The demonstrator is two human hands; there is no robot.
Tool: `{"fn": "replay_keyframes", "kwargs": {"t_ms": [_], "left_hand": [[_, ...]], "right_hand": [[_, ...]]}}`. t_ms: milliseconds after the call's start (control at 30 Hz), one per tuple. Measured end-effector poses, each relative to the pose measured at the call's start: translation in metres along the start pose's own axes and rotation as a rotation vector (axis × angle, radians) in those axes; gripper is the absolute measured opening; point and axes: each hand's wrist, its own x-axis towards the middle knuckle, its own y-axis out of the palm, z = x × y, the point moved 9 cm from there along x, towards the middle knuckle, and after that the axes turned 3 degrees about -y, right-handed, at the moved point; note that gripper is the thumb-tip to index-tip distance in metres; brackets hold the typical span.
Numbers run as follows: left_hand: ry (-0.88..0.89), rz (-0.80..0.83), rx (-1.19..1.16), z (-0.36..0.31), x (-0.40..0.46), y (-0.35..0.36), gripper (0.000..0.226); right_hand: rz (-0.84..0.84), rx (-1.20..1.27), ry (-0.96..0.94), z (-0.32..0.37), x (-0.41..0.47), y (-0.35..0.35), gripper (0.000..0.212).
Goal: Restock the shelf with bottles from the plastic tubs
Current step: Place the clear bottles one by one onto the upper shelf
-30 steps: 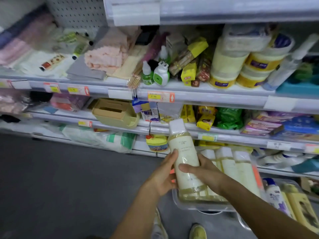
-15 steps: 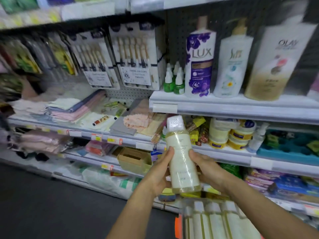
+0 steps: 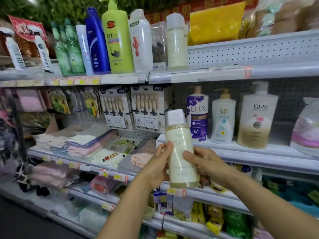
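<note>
Bottle (image 3: 181,150), pale yellow with white cap, held upright in front of the shelving. Head view: left hand (image 3: 158,167) grips its left side, thumb across the label; right hand (image 3: 205,163) grips its right side, fingers curled round the lower body. Above the grip, a matching bottle (image 3: 176,42) stands on the top shelf (image 3: 224,73). Right of the grip: LUX bottle (image 3: 197,114) and OLAY bottle (image 3: 257,116), well apart from it.

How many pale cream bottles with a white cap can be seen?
2. One bottle is upright between the left hand and right hand. A second bottle stands on the top shelf, right of the clear box. More may be hidden.
</note>
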Motion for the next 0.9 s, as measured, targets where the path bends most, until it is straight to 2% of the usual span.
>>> {"fn": "replay_keyframes", "kwargs": {"t_ms": [133,467,700,767,900], "left_hand": [[0.073,0.022,0.036,-0.039,-0.006,0.010,0.039],[0.262,0.043,0.187,-0.150,-0.006,0.014,0.064],[0.354,0.036,0.304,-0.226,0.007,0.018,0.071],[0.379,0.043,0.332,-0.245,0.012,0.021,0.070],[0.458,0.038,0.379,-0.282,0.022,0.025,0.053]], "right_hand": [[-0.054,-0.053,-0.115,0.042,0.005,-0.007,0.048],[-0.088,-0.063,-0.253,0.134,0.033,-0.007,0.045],[-0.141,-0.119,-0.323,0.198,0.062,-0.011,0.052],[-0.154,-0.122,-0.331,0.212,0.072,-0.014,0.047],[-0.217,-0.128,-0.370,0.239,0.092,-0.025,0.049]]}}
